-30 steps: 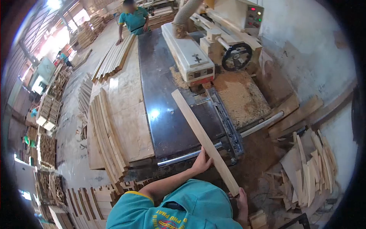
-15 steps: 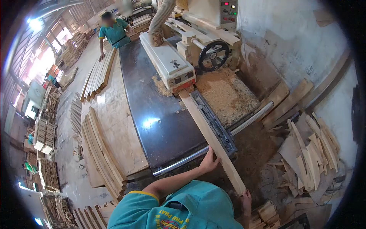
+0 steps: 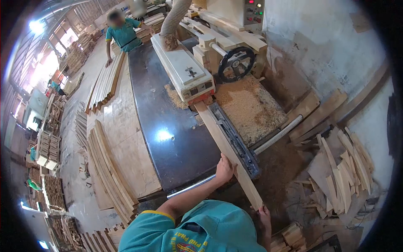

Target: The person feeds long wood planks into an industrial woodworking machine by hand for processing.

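A long wooden board (image 3: 226, 145) lies on the dark machine table (image 3: 168, 122), its far end under the white hood (image 3: 183, 69) of what looks like a rip saw. It runs along the left side of the metal fence (image 3: 235, 136). My left hand (image 3: 224, 170) is closed at the board's left edge near the front of the table, fingers over its top. At the near end, which overhangs the table, my right hand (image 3: 263, 215) grips the board. The blade, if any, is hidden under the hood.
Sawdust (image 3: 247, 109) covers the bed right of the fence, near a black handwheel (image 3: 236, 64). Curved wood strips (image 3: 107, 164) lie on the left side table. A co-worker (image 3: 124, 33) stands beyond, one hand by stacked strips (image 3: 105, 84). Offcuts (image 3: 342, 168) are heaped at right.
The board has slid forward under the hood, and my right hand has moved forward with its near end. My left hand has shifted slightly up and left. The view has tilted a little.
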Demonstrator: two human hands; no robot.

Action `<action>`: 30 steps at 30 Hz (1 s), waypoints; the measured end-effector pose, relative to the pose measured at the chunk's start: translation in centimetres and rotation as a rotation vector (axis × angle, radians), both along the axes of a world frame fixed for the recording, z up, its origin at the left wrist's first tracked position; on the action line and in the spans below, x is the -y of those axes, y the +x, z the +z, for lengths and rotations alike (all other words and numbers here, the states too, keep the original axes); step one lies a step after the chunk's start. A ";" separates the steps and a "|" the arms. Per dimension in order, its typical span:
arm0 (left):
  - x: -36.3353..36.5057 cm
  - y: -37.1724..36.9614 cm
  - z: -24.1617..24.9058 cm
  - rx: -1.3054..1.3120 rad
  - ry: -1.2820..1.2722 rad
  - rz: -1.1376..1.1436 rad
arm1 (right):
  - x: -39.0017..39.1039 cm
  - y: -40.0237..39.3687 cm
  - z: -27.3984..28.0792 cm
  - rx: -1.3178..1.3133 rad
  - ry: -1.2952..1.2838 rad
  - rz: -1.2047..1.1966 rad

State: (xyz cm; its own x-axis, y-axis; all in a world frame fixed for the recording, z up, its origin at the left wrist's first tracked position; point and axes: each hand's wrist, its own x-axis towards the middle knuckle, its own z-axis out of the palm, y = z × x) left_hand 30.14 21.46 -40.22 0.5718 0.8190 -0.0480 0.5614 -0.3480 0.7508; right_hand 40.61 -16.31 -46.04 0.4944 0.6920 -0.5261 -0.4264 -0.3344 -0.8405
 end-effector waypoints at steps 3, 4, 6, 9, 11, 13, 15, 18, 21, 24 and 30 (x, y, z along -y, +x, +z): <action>-3.3 0.0 0.0 -0.043 0.022 0.024 | -5.8 -0.6 3.7 -0.026 0.040 0.056; -4.7 0.1 0.7 -0.048 0.025 0.026 | -7.0 -0.7 4.0 -0.067 0.022 0.045; -6.9 0.0 1.4 -0.052 -0.038 0.032 | -9.0 -0.8 4.5 -0.014 0.018 0.082; -9.2 0.1 0.8 0.103 0.146 0.067 | -11.8 -0.8 4.6 0.001 -0.035 0.125; -10.7 0.1 -0.3 0.071 0.138 0.073 | -13.3 -1.1 4.0 -0.034 -0.089 0.127; -12.6 0.1 0.0 0.037 0.096 0.072 | -15.1 -1.3 3.9 -0.097 -0.223 0.210; -14.7 0.1 -0.6 0.019 0.107 0.083 | -17.0 -1.8 4.8 -0.095 -0.262 0.205; -17.4 0.2 -0.2 0.002 0.058 0.113 | -20.1 -2.2 6.1 -0.148 -0.257 0.162; -19.9 0.1 0.8 -0.087 -0.054 0.142 | -23.1 -2.3 7.0 -0.141 -0.274 0.147; -19.0 -0.8 1.1 -0.026 0.110 0.277 | -24.4 -2.4 6.6 -0.160 -0.254 0.131; -12.1 -9.8 3.9 0.507 -0.283 0.302 | -21.4 -3.9 8.0 -0.225 -0.243 0.183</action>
State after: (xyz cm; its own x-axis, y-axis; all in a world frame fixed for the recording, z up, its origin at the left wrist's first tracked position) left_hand 20.29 33.54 -36.28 0.3271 0.9424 -0.0704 0.1562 0.0196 0.9875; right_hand 36.72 5.05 -38.08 0.2269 0.5999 -0.7672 -0.5061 -0.6004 -0.6191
